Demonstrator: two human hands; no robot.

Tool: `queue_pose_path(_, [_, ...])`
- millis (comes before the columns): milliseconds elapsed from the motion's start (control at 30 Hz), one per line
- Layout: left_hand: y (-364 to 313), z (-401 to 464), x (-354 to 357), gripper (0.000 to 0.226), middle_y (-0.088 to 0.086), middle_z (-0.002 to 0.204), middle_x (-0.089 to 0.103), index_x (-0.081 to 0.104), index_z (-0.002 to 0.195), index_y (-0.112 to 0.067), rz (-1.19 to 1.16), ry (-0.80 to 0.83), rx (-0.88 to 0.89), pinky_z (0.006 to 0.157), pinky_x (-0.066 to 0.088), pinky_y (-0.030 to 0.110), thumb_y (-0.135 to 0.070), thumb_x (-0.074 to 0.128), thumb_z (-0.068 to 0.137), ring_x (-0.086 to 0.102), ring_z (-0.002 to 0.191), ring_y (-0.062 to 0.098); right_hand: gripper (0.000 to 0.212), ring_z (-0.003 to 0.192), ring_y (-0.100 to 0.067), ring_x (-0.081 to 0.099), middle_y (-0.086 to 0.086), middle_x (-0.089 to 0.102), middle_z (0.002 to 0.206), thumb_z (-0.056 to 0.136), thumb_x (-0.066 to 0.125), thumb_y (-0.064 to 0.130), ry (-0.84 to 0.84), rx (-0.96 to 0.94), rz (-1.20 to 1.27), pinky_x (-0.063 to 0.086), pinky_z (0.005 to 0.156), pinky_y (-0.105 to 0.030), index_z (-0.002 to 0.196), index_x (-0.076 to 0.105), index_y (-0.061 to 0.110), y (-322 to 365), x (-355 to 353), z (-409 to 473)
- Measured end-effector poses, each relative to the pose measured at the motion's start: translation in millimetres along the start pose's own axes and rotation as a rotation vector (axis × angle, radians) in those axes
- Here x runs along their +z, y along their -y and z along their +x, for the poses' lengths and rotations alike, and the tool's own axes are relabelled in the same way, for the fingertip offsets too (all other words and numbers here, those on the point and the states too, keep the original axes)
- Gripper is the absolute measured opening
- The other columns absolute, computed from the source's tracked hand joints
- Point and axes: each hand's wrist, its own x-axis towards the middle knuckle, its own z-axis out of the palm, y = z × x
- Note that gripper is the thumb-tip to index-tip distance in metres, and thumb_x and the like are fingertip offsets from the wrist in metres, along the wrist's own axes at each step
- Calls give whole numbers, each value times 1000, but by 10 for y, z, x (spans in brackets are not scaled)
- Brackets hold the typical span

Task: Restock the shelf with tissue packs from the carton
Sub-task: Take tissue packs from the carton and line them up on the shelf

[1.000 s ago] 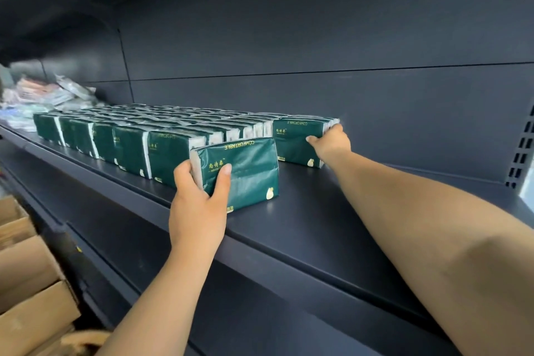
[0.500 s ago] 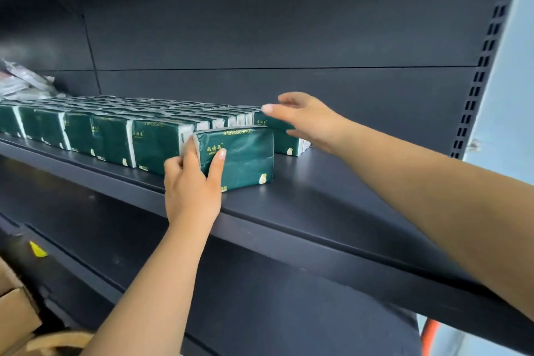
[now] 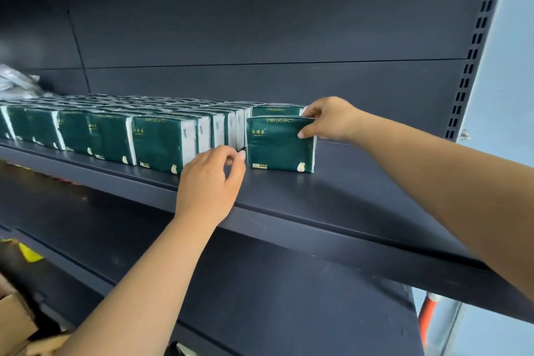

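On shelf (image 3: 332,199): green pack (image 3: 277,144) upright at the row's (image 3: 115,136) right end.
Right hand (image 3: 329,120): pinching the pack's top right corner.
Left hand (image 3: 211,182): fingers loosely curled, holding nothing, just left of the pack.

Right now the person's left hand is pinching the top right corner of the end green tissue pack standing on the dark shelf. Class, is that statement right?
Not quite. The head view shows the right hand pinching the top right corner of the end tissue pack on the dark shelf. The left hand holds nothing, lower and to the left of that pack.
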Motion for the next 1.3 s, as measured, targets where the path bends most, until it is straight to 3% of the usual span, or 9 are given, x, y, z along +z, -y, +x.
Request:
queue_pose_path(133, [7,-26,22,33,-7,77,58,59,85,-11,-57,-29,-195,63,37,31,-35,38,95,54,78,26,50,116,-27,54,-14,58,128,85,68,23,-72,71,-93,43,92,-29,127,54,-1,-1,106,147])
queue_pose_path(233, [21,-9,26,27,-15,71,53,58,84,-19,-122,-6,-298,68,41,30,-39,43,93,54,81,20,51,119,-30,52,-18,57,128,86,65,24,-97,86,-154,44,97,-35,126,54,-5,69,185,296])
queue_pose_path(567, [98,35,56,21,-14,75,58,57,80,-26,-157,8,-314,66,36,28,-43,47,89,53,76,15,49,115,-27,50,-17,47,130,85,65,16,-216,142,-152,38,76,-25,127,45,1,116,481,693])
queue_pose_path(800, [126,48,42,23,-11,82,62,57,82,-26,-174,18,-291,67,38,28,-45,47,89,54,78,15,54,115,-30,49,-15,41,133,86,65,17,-293,260,-34,38,77,-29,130,36,4,145,563,612])
queue_pose_path(867, [131,48,37,21,-12,82,62,56,84,-26,-180,29,-285,68,37,28,-45,47,89,54,77,15,42,109,-31,51,-12,48,121,87,64,19,-299,298,-14,39,72,-26,119,43,3,103,587,523])
queue_pose_path(967, [130,41,19,15,-13,81,58,51,87,-28,-201,49,-256,69,34,27,-41,46,91,49,75,14,33,86,-30,48,-6,49,75,88,62,25,-292,338,-98,34,51,-24,71,40,7,71,565,242])
queue_pose_path(1067, [125,26,-58,16,-11,79,57,54,91,-23,-229,102,-216,70,36,28,-36,45,93,50,76,17,30,98,-34,57,-17,63,97,89,59,27,-274,324,-195,46,71,-30,91,58,-3,160,482,-149])
queue_pose_path(1167, [119,-71,-222,17,-7,83,59,55,90,-19,-258,183,-133,77,43,32,-32,45,94,56,85,22,35,95,-36,58,-20,63,96,90,56,27,-280,261,-298,44,67,-31,96,60,-7,342,395,-625])
queue_pose_path(1300, [79,-367,-587,22,-1,93,66,59,97,-14,-121,213,62,80,39,32,-29,43,95,53,96,25,29,104,-28,57,-10,65,110,94,48,28,-291,142,-375,47,87,-34,108,63,7,650,328,-1334])
